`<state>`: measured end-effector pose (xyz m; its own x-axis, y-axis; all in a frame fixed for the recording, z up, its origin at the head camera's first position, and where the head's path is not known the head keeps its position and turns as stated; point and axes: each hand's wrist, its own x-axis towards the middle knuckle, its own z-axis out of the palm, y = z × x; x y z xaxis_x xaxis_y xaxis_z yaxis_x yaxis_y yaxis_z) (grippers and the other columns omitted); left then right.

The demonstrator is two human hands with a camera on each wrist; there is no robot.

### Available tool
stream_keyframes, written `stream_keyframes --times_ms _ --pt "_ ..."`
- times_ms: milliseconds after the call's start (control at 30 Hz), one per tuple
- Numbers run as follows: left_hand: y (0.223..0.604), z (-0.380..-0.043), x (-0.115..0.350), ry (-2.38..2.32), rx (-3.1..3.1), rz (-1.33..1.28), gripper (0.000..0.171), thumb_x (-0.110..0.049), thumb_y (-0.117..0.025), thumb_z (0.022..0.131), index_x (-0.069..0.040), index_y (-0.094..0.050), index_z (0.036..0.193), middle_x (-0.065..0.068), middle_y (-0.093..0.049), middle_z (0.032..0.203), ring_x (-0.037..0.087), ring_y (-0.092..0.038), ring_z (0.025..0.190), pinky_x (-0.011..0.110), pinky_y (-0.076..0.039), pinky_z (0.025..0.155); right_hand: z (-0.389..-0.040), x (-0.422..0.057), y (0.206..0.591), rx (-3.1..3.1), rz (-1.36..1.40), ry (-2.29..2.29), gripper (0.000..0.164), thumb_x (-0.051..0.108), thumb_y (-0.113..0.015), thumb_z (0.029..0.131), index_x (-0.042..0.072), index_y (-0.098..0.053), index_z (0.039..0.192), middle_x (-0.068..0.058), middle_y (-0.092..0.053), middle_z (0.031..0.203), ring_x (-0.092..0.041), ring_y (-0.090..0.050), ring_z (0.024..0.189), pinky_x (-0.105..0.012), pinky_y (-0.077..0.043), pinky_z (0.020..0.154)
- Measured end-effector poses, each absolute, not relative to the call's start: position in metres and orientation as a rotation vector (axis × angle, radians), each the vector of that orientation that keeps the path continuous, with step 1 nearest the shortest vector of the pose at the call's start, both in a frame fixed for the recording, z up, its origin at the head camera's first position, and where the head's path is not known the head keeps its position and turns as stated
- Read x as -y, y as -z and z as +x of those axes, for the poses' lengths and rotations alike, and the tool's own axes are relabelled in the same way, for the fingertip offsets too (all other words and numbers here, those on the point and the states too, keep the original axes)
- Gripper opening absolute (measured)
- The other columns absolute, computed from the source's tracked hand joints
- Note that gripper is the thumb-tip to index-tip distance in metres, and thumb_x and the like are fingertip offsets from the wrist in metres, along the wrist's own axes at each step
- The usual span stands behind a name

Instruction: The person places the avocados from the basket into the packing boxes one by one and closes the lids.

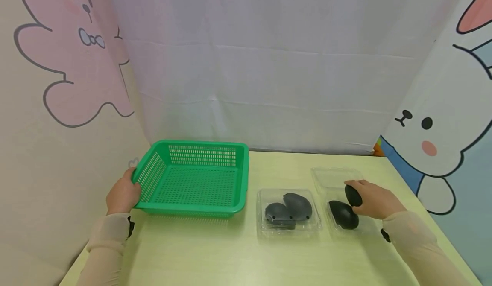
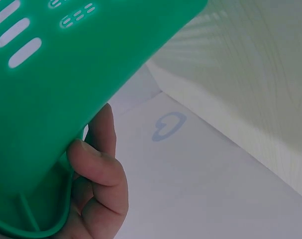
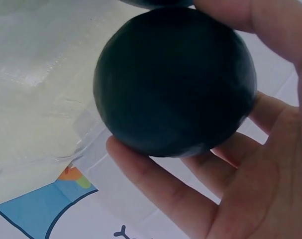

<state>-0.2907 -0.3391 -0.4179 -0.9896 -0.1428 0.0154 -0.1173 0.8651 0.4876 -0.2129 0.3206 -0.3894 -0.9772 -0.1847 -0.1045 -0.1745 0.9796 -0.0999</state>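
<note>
My left hand (image 1: 123, 194) grips the left rim of a green plastic basket (image 1: 192, 211); in the left wrist view its thumb and fingers (image 2: 98, 167) are curled at the basket's edge. No contents show inside the slotted basket. On the right, my right hand (image 1: 374, 199) holds a dark avocado (image 1: 352, 195) between thumb and fingers, seen large and round as an avocado (image 3: 173, 82) in the right wrist view. Just below it, a second dark avocado (image 1: 344, 214) lies in an open clear plastic clamshell (image 1: 334, 177), whose lid is folded back.
Between the basket and the open clamshell stands a closed clear clamshell (image 1: 263, 230) with two dark avocados (image 1: 297, 207) inside. All of this is on a pale yellow table (image 1: 200, 252). A white curtain (image 1: 269, 85) hangs behind, with cartoon-printed walls (image 1: 442, 106) at both sides.
</note>
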Motion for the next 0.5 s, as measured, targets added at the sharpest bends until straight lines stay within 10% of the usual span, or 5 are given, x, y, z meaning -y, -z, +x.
stream_keyframes --times_ms 500 --pt "0.4198 -0.2919 0.3405 0.779 2.982 0.200 0.060 -0.012 -0.036 0.094 0.002 -0.022 0.151 0.040 -0.051 0.121 0.029 -0.054 0.063 0.037 -0.039 0.048 -0.2087 -0.3254 0.3945 -2.980 -0.232 0.158 0.075 0.023 -0.079 0.071 0.002 -0.050 0.137 -0.032 -0.053 0.126 -0.043 -0.060 0.100 -0.054 -0.050 0.070"
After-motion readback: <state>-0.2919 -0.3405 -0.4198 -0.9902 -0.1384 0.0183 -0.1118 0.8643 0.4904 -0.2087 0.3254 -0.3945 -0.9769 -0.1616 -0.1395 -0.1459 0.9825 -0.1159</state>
